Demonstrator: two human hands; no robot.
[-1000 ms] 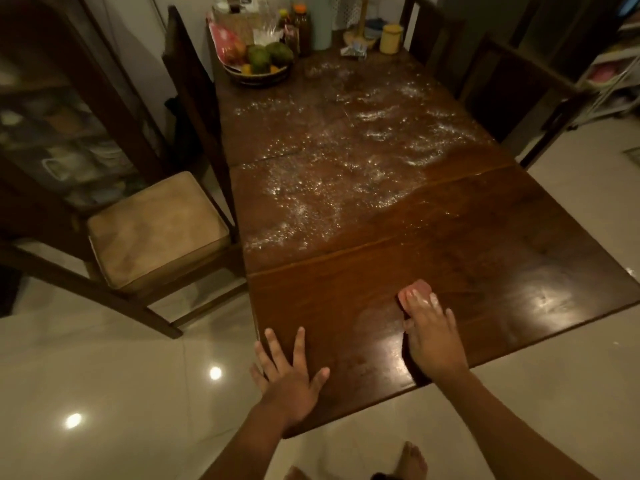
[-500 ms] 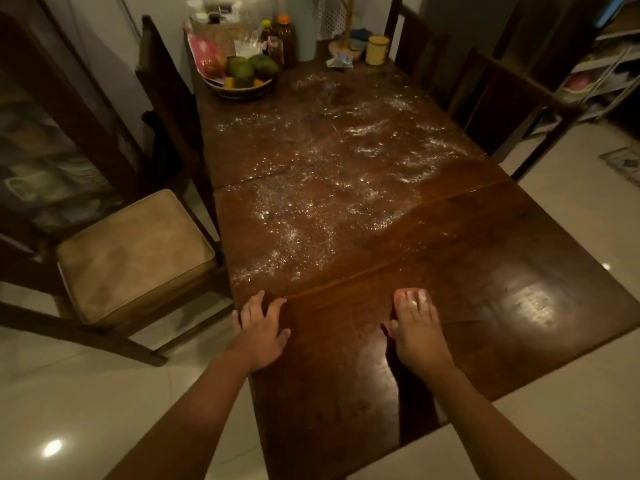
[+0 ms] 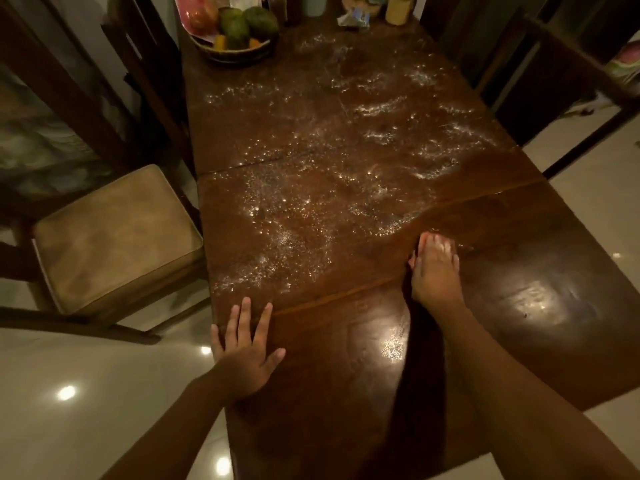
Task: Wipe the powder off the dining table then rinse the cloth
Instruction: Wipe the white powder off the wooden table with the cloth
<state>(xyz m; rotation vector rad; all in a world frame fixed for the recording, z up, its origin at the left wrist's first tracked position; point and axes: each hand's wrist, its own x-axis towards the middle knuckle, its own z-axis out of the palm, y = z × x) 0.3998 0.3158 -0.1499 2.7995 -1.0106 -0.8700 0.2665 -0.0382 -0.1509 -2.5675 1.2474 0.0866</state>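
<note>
The left hand (image 3: pixel 242 351) lies flat, grip wide, at the tabletop's (image 3: pixel 519 341) near left edge. The right hand (image 3: pixel 434 271) presses straight fingers on the mostly hidden pink cloth (image 3: pixel 411 262), right of the white powder (image 3: pixel 294 220), which spreads farther across.

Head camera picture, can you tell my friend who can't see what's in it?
A person's right hand presses a mostly hidden pink cloth on a dark wooden dining table, at the near edge of scattered white powder. The left hand lies flat by the table's left edge. A fruit basket stands at the far end, a cushioned chair on the left.
</note>
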